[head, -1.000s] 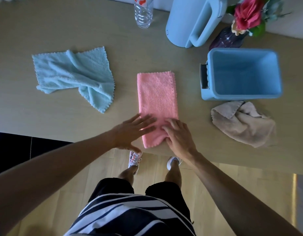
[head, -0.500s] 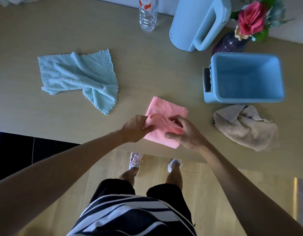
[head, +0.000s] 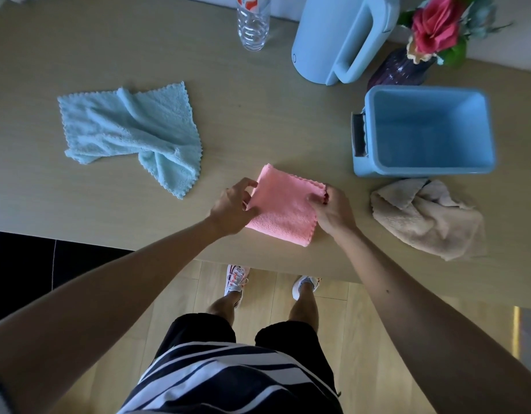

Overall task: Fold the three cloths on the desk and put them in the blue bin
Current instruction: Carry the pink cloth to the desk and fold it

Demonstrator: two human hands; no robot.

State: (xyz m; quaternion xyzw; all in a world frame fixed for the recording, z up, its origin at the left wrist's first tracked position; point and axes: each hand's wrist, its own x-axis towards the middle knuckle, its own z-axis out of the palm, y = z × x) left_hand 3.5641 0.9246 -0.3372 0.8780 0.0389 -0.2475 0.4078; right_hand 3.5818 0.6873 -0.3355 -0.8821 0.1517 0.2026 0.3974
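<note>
A pink cloth [head: 283, 206] lies folded into a small square near the desk's front edge. My left hand [head: 233, 209] pinches its left edge, and my right hand [head: 333, 209] pinches its far right corner. A light blue cloth [head: 129, 131] lies rumpled and unfolded to the left. A beige cloth [head: 425, 218] sits crumpled at the right, just in front of the blue bin [head: 424, 171]. The bin stands upright and nothing shows inside it.
At the back of the desk [head: 258, 115] stand a clear water bottle [head: 253, 22], a pale blue jug with a handle [head: 342, 37] and a dark vase with flowers [head: 407, 61]. The desk's front edge runs just below my hands.
The long pink cloth was folded in half away from me into a square. My hands moved from pressing its near end to pinching its sides.
</note>
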